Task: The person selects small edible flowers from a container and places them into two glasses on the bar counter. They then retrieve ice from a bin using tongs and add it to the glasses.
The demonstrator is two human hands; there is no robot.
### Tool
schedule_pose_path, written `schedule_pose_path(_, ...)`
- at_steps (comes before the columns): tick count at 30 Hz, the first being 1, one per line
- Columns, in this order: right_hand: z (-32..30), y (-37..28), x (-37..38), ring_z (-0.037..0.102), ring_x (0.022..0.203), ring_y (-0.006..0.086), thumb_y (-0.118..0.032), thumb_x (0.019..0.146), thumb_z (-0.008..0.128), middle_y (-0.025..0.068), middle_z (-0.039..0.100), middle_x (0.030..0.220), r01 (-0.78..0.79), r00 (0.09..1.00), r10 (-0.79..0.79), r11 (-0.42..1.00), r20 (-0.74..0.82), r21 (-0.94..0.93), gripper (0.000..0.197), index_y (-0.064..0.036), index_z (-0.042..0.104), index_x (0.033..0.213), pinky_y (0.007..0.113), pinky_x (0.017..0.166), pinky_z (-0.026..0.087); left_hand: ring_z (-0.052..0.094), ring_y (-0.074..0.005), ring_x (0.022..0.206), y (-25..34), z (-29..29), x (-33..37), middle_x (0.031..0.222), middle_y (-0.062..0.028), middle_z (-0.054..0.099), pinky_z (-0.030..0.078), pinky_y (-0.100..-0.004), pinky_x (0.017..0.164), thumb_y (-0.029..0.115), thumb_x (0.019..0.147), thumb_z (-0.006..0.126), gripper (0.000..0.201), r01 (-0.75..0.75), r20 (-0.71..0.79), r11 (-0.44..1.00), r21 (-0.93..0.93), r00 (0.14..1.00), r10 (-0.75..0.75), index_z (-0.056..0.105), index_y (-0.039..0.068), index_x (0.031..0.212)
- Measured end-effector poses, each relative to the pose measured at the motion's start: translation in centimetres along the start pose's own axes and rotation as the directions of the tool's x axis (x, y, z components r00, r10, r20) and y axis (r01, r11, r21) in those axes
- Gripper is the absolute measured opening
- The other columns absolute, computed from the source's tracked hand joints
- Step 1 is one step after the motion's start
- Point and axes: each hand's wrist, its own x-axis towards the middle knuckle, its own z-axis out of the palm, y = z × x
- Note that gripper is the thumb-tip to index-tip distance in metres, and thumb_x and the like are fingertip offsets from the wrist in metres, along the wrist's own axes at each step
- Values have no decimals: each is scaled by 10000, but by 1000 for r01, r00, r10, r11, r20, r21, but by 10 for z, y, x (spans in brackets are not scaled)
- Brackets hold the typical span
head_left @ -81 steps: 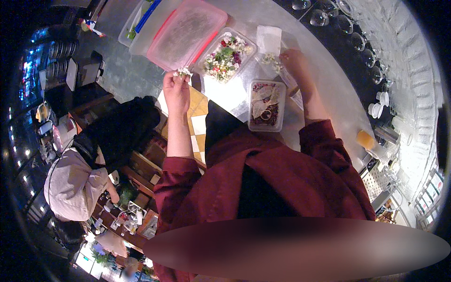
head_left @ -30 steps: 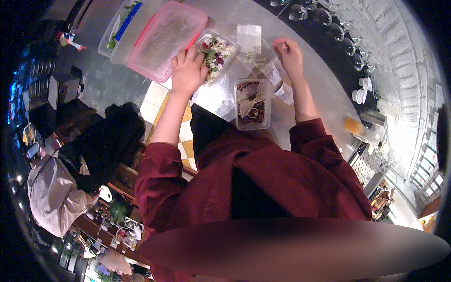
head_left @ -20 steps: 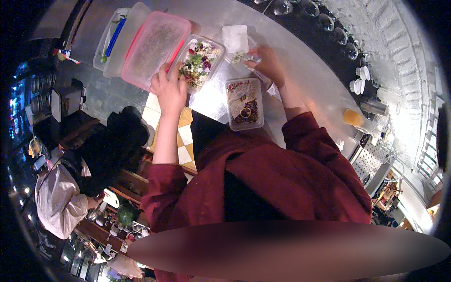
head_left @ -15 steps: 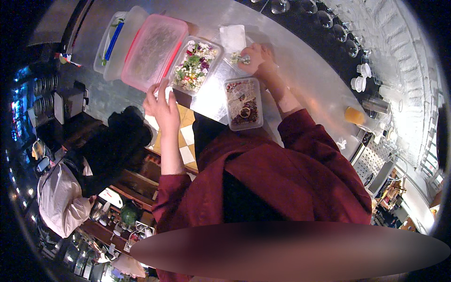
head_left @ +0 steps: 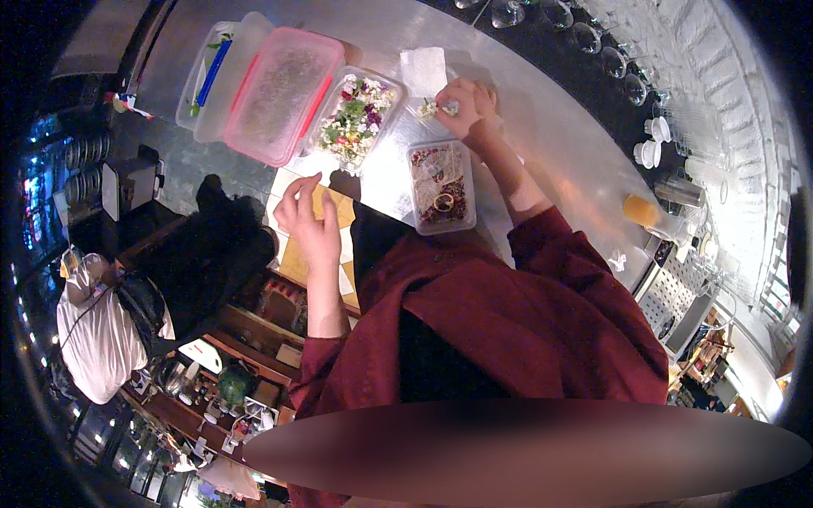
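Note:
My right hand is closed in a pinch above the metal counter, just in front of a folded white napkin. Small whitish-green flowers show at its fingertips. Off the counter's near edge, my left hand hangs with fingers apart and curved, holding nothing. Between the hands stands a clear container of mixed flowers, white, purple, red and yellow with green leaves. Closer to me, a second clear container holds dark reddish dried bits and a dried citrus slice.
A pink-rimmed plastic container and a clear box with a blue clip stand at the left. Stemmed glasses and white cups line the far right, with an orange-filled vessel. Another person is at the lower left.
My left hand has moved away from the pink-rimmed container, toward me and slightly right. The right hand stays nearly in place, still pinching. The other person has shifted left.

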Motion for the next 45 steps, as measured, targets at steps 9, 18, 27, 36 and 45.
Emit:
schedule_pose_path(9,-65,-89,0,541,970,200,-168,666,688,-39,636,850,249,968,-250,959,-12,133,146,-165,646,806,366,931,321,532,-241,984,76,-24,68,996,-33,653,349,-352,894,183,800,708,189,-285,-64,915,-287,958,278,695,135,982)
schedule_pose_path(18,-86,-118,1,554,920,187,-184,663,694,-51,632,799,343,938,-346,926,-12,159,148,-151,646,800,348,885,336,552,-243,951,94,-38,71,979,-41,635,389,-348,862,162,757,742,199,-309,-43,856,-415,946,320,700,126,949)
schedule_pose_path(27,-81,-106,3,617,824,138,-111,747,670,29,669,863,-73,921,-164,817,353,572,173,-48,673,908,265,752,469,567,-138,956,89,-37,77,1006,-52,642,409,-277,870,133,915,593,197,272,308,390,-880,951,33,628,52,1090)
schedule_pose_path(36,-85,-106,6,568,712,125,-260,721,719,35,642,764,-183,816,-219,780,535,598,279,-35,669,877,276,695,451,531,-99,914,76,-12,66,979,-18,604,398,-237,813,92,921,576,186,535,532,46,-843,819,216,575,31,1097)
schedule_pose_path(45,-114,-132,-5,558,812,164,-227,740,708,18,639,811,214,915,-289,939,281,269,193,-96,658,873,301,750,427,528,-86,897,72,-8,61,964,-4,585,407,-232,784,42,912,550,128,579,538,-91,-810,796,278,557,52,1040)
